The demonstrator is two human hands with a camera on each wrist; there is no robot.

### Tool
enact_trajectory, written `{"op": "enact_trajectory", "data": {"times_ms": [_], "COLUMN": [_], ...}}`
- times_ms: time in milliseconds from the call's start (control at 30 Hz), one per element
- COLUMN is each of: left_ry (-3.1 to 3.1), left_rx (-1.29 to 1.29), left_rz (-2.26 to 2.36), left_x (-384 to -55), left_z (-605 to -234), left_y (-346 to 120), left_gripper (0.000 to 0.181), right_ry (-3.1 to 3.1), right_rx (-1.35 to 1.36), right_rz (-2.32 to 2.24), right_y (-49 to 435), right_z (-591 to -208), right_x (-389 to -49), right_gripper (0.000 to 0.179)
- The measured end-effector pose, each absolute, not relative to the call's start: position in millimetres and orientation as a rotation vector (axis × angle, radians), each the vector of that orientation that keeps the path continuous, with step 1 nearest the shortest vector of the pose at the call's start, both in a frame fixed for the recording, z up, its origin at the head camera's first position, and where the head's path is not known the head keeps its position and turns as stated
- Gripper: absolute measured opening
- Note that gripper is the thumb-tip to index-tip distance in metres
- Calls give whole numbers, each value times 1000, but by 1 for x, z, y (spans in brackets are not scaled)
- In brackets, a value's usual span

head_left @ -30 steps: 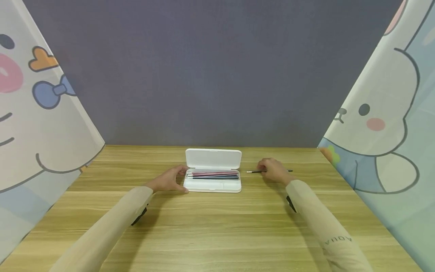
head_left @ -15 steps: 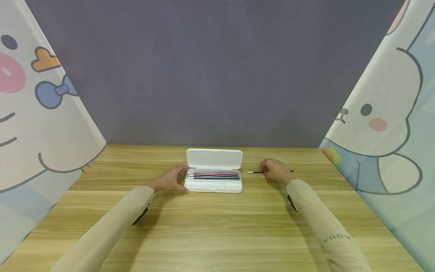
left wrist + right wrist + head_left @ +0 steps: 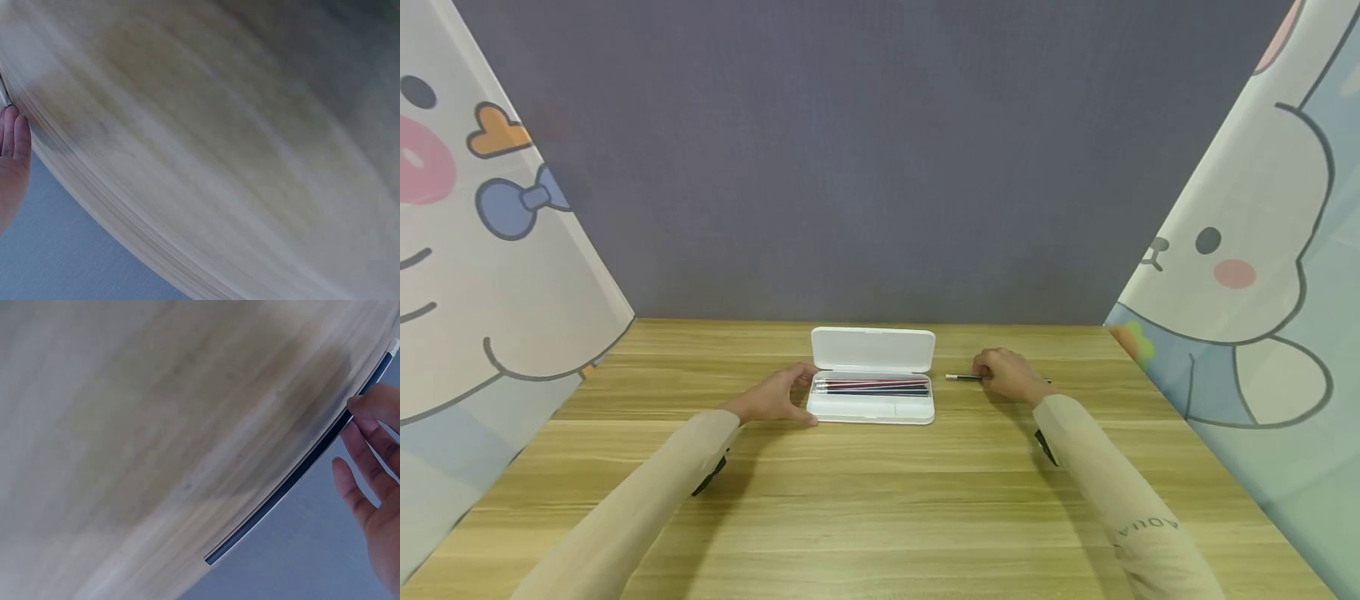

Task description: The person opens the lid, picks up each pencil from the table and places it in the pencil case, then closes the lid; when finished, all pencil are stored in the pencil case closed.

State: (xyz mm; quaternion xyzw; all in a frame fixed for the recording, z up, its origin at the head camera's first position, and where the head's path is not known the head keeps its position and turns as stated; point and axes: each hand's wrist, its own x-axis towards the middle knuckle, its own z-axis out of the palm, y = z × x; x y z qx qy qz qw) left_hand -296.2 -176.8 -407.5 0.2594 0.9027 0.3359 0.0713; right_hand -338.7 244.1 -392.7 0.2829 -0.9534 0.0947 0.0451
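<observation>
A white pencil case (image 3: 850,410) lies with its lid (image 3: 872,350) raised at the back. Several dark red and dark blue pencils (image 3: 872,387) lie side by side in its rear compartment. My left hand (image 3: 772,395) holds the case's left end, thumb at the front corner and fingers toward the back. In the left wrist view, only part of the left hand (image 3: 12,156) shows at the edge. To the right of the case, my right hand (image 3: 1006,375) pinches a black pencil (image 3: 281,487) between thumb and fingers. Its white-tipped end (image 3: 952,377) points left toward the case.
The wood-grain table (image 3: 880,500) extends in front of both hands. A dark grey panel (image 3: 865,167) rises behind it. Cartoon-printed cloths (image 3: 490,317) flank the table at the left and right.
The black pencil has turned slightly in my right hand, its right end now lower in the head view. My left hand and the case stay about as they were.
</observation>
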Motion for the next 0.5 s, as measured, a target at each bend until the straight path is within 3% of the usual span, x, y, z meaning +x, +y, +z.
{"op": "enact_trajectory", "data": {"times_ms": [500], "left_ry": [2691], "left_rx": [777], "left_rz": [1034], "left_x": [-296], "left_z": [-408], "left_y": [-177], "left_gripper": [79], "right_ry": [-2895], "right_rx": [910], "right_rz": [288], "right_y": [235], "right_z": [-375], "right_x": [-322], "right_gripper": [19]}}
